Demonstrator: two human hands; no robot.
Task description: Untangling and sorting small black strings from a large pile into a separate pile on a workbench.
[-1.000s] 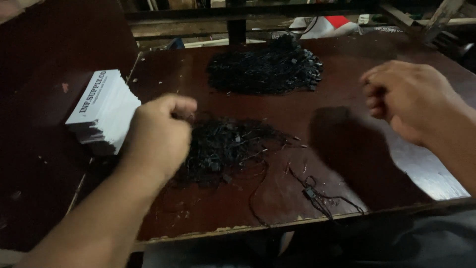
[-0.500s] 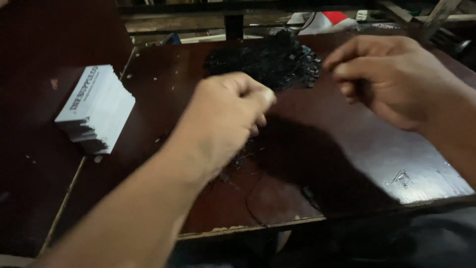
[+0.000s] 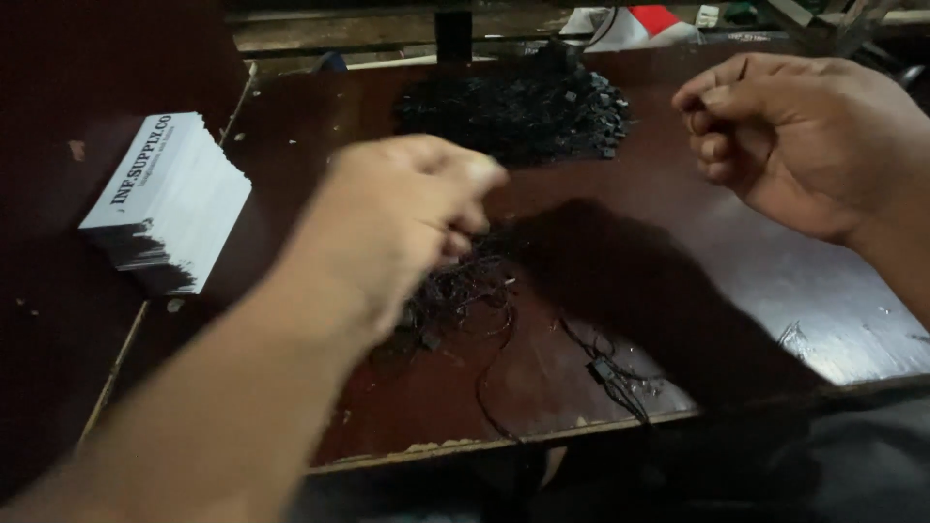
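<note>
Black string tangle (image 3: 455, 291) just under left hand (image 3: 407, 223); fingers curled together, grip unclear.

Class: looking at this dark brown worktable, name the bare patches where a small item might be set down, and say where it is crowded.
Bare patches on the table: below the right hand, toward the front edge; and between the white card stack and the left hand. Crowded: the far black pile and the loose black strings at the centre.

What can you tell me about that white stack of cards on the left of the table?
The white stack of paper cards lies on the dark brown wooden table, near its left edge. The cards are fanned slightly, so the near side shows as a dark stepped edge. The top card bears dark print along one side. Nothing touches it; the left hand is nearest.
</note>
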